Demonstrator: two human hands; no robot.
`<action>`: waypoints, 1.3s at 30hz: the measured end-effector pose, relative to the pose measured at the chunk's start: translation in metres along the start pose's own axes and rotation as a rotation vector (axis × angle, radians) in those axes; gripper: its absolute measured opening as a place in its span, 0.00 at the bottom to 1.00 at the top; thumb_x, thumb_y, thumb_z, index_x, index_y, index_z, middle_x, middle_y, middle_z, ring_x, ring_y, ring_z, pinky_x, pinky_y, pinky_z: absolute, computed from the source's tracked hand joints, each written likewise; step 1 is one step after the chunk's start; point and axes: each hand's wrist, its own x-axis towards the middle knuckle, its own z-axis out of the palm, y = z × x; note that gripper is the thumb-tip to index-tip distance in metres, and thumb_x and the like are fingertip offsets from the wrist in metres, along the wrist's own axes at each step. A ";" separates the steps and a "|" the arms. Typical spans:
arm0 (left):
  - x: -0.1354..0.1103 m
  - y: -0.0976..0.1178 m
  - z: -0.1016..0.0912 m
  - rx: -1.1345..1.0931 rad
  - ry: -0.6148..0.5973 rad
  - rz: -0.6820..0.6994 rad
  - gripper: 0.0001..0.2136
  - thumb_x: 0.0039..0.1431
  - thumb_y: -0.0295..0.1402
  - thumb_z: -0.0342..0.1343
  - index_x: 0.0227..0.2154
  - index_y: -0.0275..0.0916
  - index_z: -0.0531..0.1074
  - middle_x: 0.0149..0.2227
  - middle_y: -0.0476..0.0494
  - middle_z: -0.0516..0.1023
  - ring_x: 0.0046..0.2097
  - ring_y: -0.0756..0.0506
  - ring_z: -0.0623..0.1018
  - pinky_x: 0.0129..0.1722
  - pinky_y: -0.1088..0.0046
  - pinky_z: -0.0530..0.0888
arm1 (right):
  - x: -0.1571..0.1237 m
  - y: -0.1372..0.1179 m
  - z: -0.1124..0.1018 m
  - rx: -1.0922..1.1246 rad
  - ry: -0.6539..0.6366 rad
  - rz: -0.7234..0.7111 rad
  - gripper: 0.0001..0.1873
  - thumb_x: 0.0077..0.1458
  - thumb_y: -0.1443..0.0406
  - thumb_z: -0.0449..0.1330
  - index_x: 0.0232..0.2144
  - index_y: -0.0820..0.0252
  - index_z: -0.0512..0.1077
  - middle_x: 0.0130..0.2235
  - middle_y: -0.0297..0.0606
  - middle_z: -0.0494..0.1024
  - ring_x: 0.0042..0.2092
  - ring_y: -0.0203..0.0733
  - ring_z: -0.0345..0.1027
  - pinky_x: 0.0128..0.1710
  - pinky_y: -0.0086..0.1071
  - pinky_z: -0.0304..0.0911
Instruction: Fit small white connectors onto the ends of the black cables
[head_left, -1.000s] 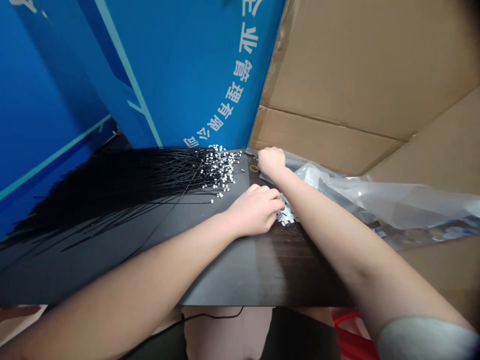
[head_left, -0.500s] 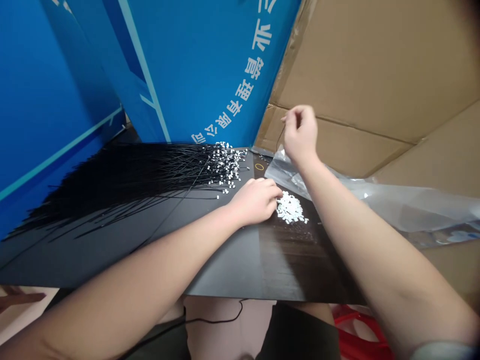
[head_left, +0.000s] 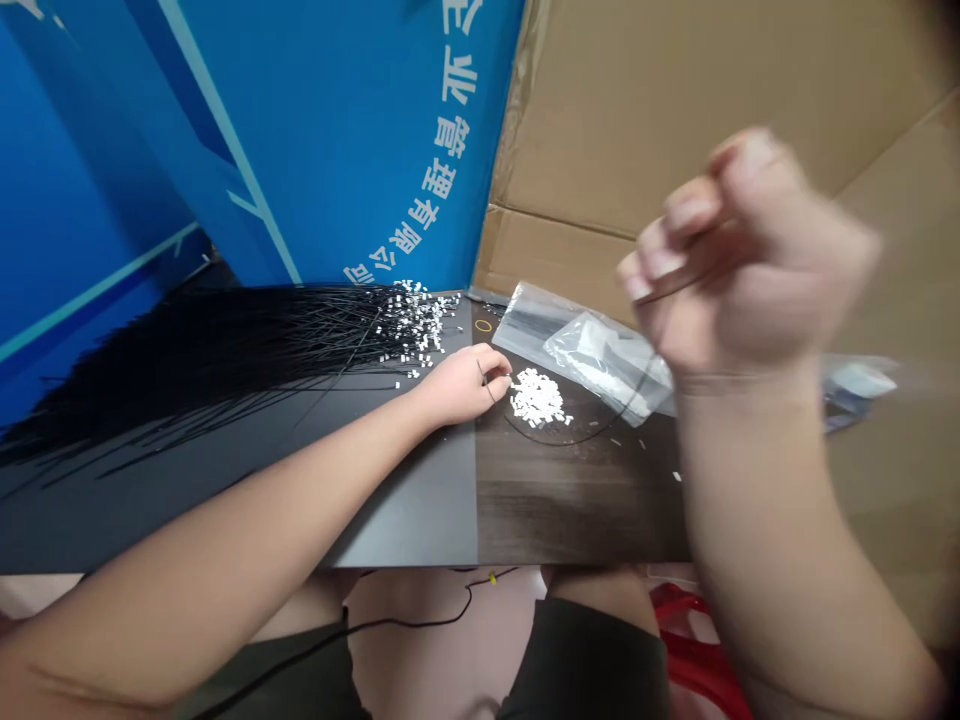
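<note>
My right hand (head_left: 742, 250) is raised in front of the cardboard, its fingers curled closed on a thin black cord (head_left: 600, 432). The cord hangs in a loop over the dark table and runs back toward my left hand (head_left: 469, 385). That hand rests low on the table with its fingers pinched, and a piece of the cord shows across them. A pile of small white pieces (head_left: 537, 397) lies just right of its fingertips. To the left spreads a large bundle of black cords (head_left: 225, 345), with white pieces (head_left: 416, 320) at their right ends.
Clear plastic bags (head_left: 585, 350) lie behind the pile against the cardboard wall (head_left: 600, 120). A yellow ring (head_left: 483, 326) is on the table near the blue printed panel (head_left: 337, 120). A red object (head_left: 690, 650) and a black cable (head_left: 405, 624) are below the table edge.
My right hand has swung right and up, closer to the camera, drawing the cord into a wide loop. My left hand stays beside the white pile. The view has shifted right.
</note>
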 end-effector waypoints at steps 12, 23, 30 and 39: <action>0.001 0.009 0.008 0.080 -0.175 0.078 0.08 0.67 0.38 0.61 0.45 0.41 0.79 0.48 0.40 0.80 0.52 0.38 0.78 0.58 0.54 0.73 | -0.017 0.107 -0.020 0.125 0.018 0.291 0.17 0.65 0.50 0.66 0.35 0.50 0.66 0.28 0.28 0.72 0.27 0.36 0.69 0.28 0.33 0.71; 0.002 0.006 0.004 0.055 -0.131 0.081 0.05 0.68 0.34 0.58 0.40 0.41 0.79 0.44 0.42 0.80 0.51 0.41 0.77 0.58 0.58 0.74 | -0.023 0.106 -0.012 0.254 -0.006 0.321 0.16 0.65 0.51 0.68 0.36 0.51 0.67 0.28 0.27 0.72 0.26 0.34 0.69 0.28 0.32 0.71; 0.002 0.007 0.009 0.083 -0.138 0.094 0.08 0.70 0.35 0.54 0.38 0.40 0.77 0.45 0.40 0.78 0.50 0.40 0.76 0.57 0.58 0.73 | -0.027 0.108 -0.006 0.260 -0.040 0.344 0.16 0.65 0.51 0.68 0.37 0.51 0.67 0.28 0.26 0.71 0.26 0.34 0.68 0.27 0.31 0.70; 0.003 0.003 -0.006 -0.247 0.118 -0.219 0.08 0.68 0.39 0.57 0.39 0.39 0.72 0.37 0.45 0.76 0.38 0.45 0.73 0.43 0.64 0.72 | -0.032 0.117 0.000 0.258 -0.052 0.447 0.18 0.62 0.53 0.72 0.36 0.53 0.68 0.28 0.26 0.74 0.24 0.32 0.67 0.24 0.29 0.69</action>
